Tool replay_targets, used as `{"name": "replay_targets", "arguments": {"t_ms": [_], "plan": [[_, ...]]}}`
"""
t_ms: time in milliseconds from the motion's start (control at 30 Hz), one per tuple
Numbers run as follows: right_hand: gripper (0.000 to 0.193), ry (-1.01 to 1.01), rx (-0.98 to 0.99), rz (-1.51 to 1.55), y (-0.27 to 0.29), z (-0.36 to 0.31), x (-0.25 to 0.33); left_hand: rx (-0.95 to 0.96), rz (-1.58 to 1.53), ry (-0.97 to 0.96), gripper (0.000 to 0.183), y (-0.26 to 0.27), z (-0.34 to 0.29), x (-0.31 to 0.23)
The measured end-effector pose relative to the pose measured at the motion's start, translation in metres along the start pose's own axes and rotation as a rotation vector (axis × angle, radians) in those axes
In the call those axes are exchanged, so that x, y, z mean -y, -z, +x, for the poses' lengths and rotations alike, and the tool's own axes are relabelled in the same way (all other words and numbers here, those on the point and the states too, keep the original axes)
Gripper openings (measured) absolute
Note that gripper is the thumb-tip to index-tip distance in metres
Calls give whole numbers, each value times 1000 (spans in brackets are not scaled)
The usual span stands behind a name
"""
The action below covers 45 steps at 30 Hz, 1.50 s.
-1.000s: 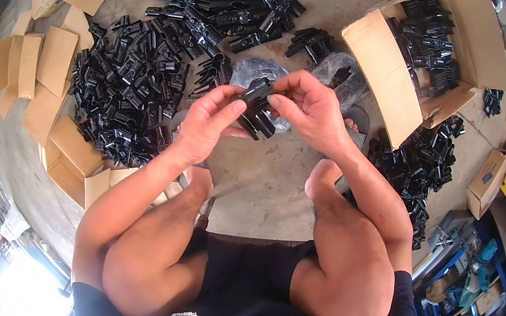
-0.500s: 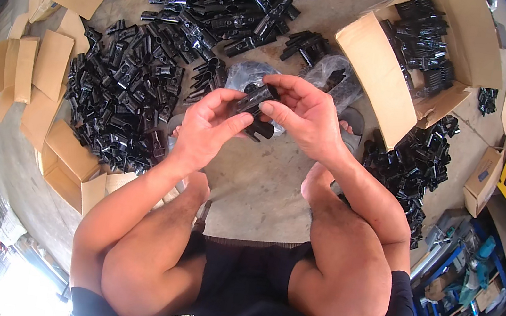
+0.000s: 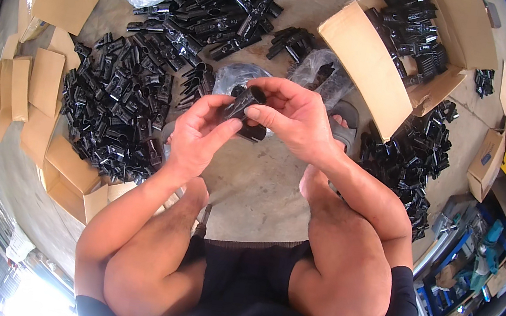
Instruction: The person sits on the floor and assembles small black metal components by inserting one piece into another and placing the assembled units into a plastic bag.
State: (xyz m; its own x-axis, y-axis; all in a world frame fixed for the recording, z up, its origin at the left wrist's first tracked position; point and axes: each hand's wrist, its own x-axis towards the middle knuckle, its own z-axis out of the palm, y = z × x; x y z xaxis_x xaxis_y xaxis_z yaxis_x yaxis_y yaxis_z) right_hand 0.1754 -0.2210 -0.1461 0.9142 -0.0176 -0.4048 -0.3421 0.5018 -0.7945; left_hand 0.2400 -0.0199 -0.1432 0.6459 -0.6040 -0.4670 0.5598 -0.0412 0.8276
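"two hands on one piece, then?"

"yes. the black tubular piece (image 3: 241, 106) is at 12 o'clock, just above the view's centre, tilted, its hollow end toward 1 o'clock. the left hand (image 3: 197, 137) pinches its 8 o'clock side between thumb and fingers; the right hand (image 3: 298, 116) pinches near the hollow end, thumb against the wall."

"and the dark part (image 3: 255, 134) under it, at 5 o'clock?"

"i can't tell whether that belongs to it or is separate."

"how would it handle?"

"stiff, i'd judge, and light enough for fingertips. the gloss suggests a slippery skin. it doesn't look fragile, though the rim may have a hard edge."

"so where to hold?"

"around the tube wall, thumb opposite fingers, clear of the rim."

"more like it nearby?"

"a loose heap (image 3: 119, 100) of black parts at 10 o'clock, and others in the cardboard box (image 3: 369, 64) between 1 and 2."
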Motion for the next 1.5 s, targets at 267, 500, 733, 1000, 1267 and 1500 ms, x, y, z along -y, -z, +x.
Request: {"name": "replay_targets", "arguments": {"t_ms": [267, 500, 733, 1000, 1267, 1500], "plan": [[47, 38, 54, -45, 12, 2, -10, -51, 85, 64, 33, -2, 3, -5], [17, 38, -414, -1200, 134, 15, -53, -72, 195, 21, 33, 6, 5, 3], [14, 60, -300, -1693, 149, 29, -95, -93, 479, -66, 33, 6, 0, 4], [11, 181, -295, -1661, 152, 30, -109, -95, 916, -367, 36, 6, 3, -3], [11, 194, -361, -1101, 121, 6, -77, -150, 801, -267, 34, 5, 1, -11], [12, 311, -369, -1418, 118, 14, -74, -232, 710, -220, 33, 18, 4, -6]]}}
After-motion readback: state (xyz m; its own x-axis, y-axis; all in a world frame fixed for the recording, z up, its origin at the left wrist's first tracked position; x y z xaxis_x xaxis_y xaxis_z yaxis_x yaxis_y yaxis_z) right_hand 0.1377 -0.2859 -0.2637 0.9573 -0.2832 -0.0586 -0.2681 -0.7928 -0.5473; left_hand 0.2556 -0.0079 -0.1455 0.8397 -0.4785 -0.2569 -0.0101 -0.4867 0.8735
